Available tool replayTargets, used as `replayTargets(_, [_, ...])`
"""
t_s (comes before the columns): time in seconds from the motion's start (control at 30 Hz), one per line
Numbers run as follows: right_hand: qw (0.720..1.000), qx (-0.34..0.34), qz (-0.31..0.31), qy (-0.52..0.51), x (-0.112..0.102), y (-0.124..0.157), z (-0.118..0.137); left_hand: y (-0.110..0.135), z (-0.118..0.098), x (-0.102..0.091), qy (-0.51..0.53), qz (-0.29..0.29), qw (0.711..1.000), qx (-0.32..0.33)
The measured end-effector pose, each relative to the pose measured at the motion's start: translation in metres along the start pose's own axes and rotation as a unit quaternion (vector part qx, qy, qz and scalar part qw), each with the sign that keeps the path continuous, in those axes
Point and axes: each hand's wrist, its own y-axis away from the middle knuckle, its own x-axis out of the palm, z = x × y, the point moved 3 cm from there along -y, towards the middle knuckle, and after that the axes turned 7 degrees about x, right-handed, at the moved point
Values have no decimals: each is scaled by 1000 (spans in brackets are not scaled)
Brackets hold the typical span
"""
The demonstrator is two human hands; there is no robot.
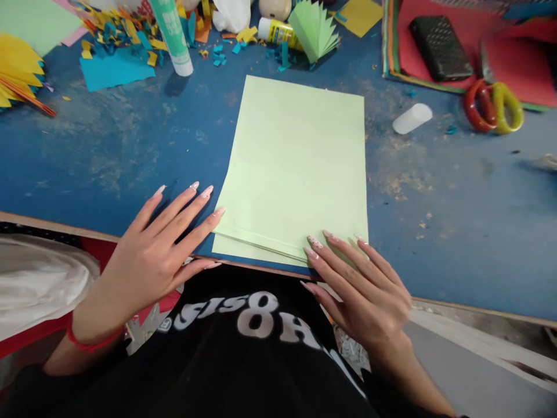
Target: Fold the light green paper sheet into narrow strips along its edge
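A pale green sheet of paper [296,162] lies on the blue table [130,151], its near edge folded up in a narrow strip. My left hand [161,249] rests flat with fingers spread just left of the sheet's near left corner, one fingertip at the paper's edge. My right hand [361,284] lies with fingers spread on the sheet's near right corner, fingertips pressing the fold. Neither hand holds anything.
At the back: a glue stick [174,35], a pile of paper scraps [117,35], a folded green paper fan [315,29], a yellow fan [17,72]. To the right: a white cap [412,118], red and yellow scissors [494,104], a black case [439,46] on red paper.
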Motion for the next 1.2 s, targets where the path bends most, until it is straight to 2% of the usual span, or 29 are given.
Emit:
replayTargets(0.07, [1000,8,-14,3,-1,-7,1,0,-1,-6,-5,-9,1000,-7])
replayTargets(0.13, [1000,6,-25,-5,-1,-17,3,1,-3,-14,-3,-43,999,-6])
replayTargets(0.3, [999,-38,-11,-35,-4,-41,8,2,-20,-24,65,-200,977,-19])
replayTargets(0.4, [999,-40,1,-37,-5,-47,8,-3,-37,-17,136,-229,959,-102])
replayTargets(0.53, [996,5,-17,-84,-4,-48,10,-17,-54,-14,162,-274,929,-188])
replayTargets(0.63, [987,48,-48,-147,-3,-47,16,-32,-54,-15,140,-267,931,-206])
replayTargets(0.73, [979,69,-73,-178,-2,-49,26,-45,-50,-14,110,-275,936,-191])
replayTargets(0.8, [976,71,-85,-188,0,-52,32,-53,-47,-11,146,-271,933,-188])
replayTargets(0.93, [979,61,-87,-174,6,-59,40,-59,-49,-3,272,-267,898,-218])
replayTargets(1.07, [983,32,-48,-177,11,-60,44,-54,-52,-1,355,-258,860,-260])
replayTargets(1.2, [978,14,-11,-207,12,-52,47,-46,-53,-3,438,-231,832,-249])
